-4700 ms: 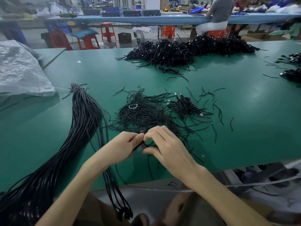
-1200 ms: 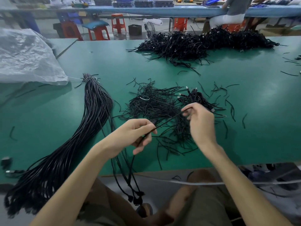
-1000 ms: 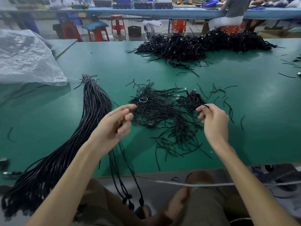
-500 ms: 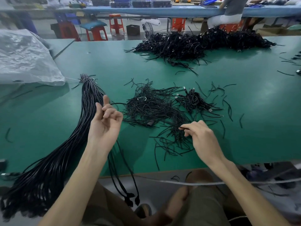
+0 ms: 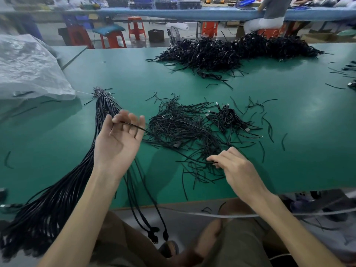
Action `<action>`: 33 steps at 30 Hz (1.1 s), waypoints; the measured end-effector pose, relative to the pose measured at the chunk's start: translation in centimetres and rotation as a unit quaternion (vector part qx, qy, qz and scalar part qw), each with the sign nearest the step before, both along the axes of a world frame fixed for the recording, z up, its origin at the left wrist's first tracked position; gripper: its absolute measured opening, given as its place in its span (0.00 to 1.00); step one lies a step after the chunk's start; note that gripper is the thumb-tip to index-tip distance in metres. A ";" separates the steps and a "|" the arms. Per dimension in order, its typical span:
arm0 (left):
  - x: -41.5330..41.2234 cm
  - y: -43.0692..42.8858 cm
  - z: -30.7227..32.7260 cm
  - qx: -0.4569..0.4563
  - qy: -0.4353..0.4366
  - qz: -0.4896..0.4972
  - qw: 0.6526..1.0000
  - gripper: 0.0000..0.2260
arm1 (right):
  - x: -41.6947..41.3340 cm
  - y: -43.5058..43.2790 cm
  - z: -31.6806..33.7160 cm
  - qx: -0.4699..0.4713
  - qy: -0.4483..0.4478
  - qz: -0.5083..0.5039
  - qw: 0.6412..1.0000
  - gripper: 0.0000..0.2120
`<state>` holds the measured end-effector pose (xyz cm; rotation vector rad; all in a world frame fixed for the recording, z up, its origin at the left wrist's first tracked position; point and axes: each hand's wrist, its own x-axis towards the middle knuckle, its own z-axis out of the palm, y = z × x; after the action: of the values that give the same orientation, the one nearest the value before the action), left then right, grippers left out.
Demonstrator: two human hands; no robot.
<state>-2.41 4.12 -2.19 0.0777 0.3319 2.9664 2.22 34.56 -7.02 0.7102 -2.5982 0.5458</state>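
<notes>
Even overhead light; pale glare is noted on the flat green surface (image 5: 300, 105). Fingertips (image 5: 133, 116) of the left hand (image 5: 117, 145) are motion-blurred; frame edges are bowed.

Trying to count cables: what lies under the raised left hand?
Beneath the left hand, which pinches a thin strand, runs the long cable bundle on the green table; a few cables trail over its edge. The hand hides the bundle's middle stretch.

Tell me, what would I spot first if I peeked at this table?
Black cables everywhere on the green table: a long bundle at the left, a loose tangle in the middle, a big heap at the far side. Nearer, the left hand pinches a thin cable and the right hand pinches a strand of the tangle.
</notes>
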 end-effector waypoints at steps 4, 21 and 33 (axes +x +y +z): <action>0.9 -0.7 0.8 -0.024 0.069 -0.090 0.993 0.19 | -0.3 0.4 0.0 -0.024 -0.017 -0.015 0.999 0.18; 1.3 2.9 -2.2 -0.738 0.220 -0.045 0.637 0.16 | -1.0 -3.0 6.2 -0.287 -0.071 -0.005 0.955 0.12; 1.5 4.8 -0.9 -0.336 0.075 0.013 0.939 0.25 | 3.1 -9.0 3.9 -0.333 -0.159 0.095 0.925 0.16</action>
<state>-0.94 8.96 -3.13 0.2157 1.3403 2.6977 5.36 25.57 -3.09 0.6691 -2.3639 1.6197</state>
